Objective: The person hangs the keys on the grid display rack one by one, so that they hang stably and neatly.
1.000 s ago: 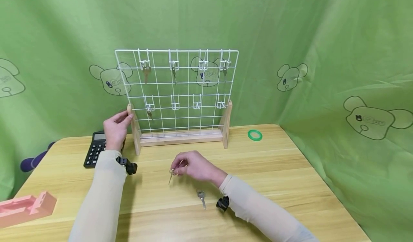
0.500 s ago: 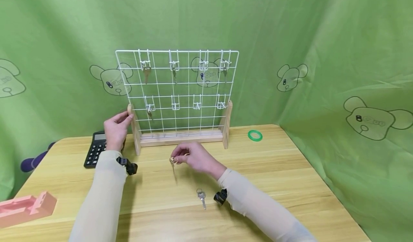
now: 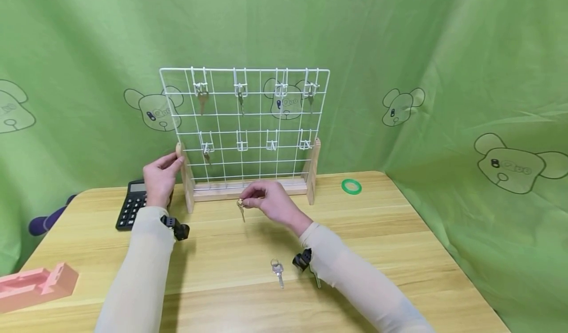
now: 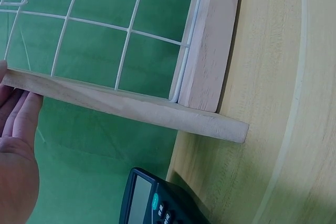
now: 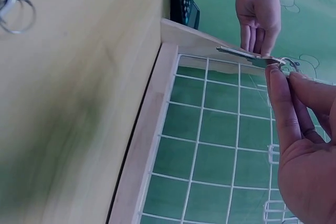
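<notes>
A white wire grid rack with a wooden base stands on the table, tilted back. My left hand grips the rack's left wooden side post near its top. My right hand pinches a key by its ring, and it dangles in front of the rack's base. The right wrist view shows that key at the fingertips, above the grid. One loose key with a ring lies on the table. Another key is partly hidden under my right sleeve.
Hooks line the grid in two rows. Keys hang at upper left, upper middle, upper right and lower left. A calculator lies left, a pink tape dispenser nearer, a green ring right.
My right hand has risen and moved forward toward the rack with the key, uncovering part of the key under the sleeve. The left hand stays on the post.
</notes>
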Available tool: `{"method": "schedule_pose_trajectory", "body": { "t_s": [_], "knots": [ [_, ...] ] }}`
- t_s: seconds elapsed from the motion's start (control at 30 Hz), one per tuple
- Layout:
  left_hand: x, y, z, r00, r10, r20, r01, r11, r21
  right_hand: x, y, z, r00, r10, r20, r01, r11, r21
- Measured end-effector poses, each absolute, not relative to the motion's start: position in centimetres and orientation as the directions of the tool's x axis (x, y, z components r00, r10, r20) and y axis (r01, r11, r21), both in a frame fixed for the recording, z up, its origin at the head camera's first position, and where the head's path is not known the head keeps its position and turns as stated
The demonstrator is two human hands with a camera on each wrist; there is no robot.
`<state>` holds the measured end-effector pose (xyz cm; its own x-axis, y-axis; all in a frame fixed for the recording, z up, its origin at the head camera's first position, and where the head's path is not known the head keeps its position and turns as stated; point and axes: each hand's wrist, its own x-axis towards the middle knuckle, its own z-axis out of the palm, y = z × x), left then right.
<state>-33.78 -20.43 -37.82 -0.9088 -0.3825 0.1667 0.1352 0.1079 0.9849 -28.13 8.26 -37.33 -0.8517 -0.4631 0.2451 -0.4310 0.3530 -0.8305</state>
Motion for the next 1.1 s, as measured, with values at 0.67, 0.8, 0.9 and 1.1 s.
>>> {"method": "schedule_pose_trajectory", "body": {
  "t_s": [0.67, 0.8, 0.9, 1.1],
  "knots": [
    [-33.9, -20.5, -38.0, -0.905, -0.387, 0.178, 0.140, 0.123, 0.982, -30.4, 8.1, -35.0, -0.886, -0.353, 0.300, -0.423, 0.354, -0.834],
    [-33.9, -20.5, -38.0, -0.904, -0.393, 0.171, 0.133, 0.121, 0.984, -30.6, 8.0, -34.7, -0.878, -0.353, 0.322, -0.444, 0.354, -0.823],
    [-33.9, -20.5, -38.1, -0.904, -0.393, 0.168, 0.131, 0.119, 0.984, -30.6, 7.8, -34.5, -0.882, -0.344, 0.321, -0.438, 0.352, -0.827],
    [-33.9, -20.5, -38.1, -0.903, -0.389, 0.180, 0.151, 0.106, 0.983, -30.9, 7.5, -33.9, -0.900, -0.295, 0.322, -0.416, 0.358, -0.836]
  ]
}}
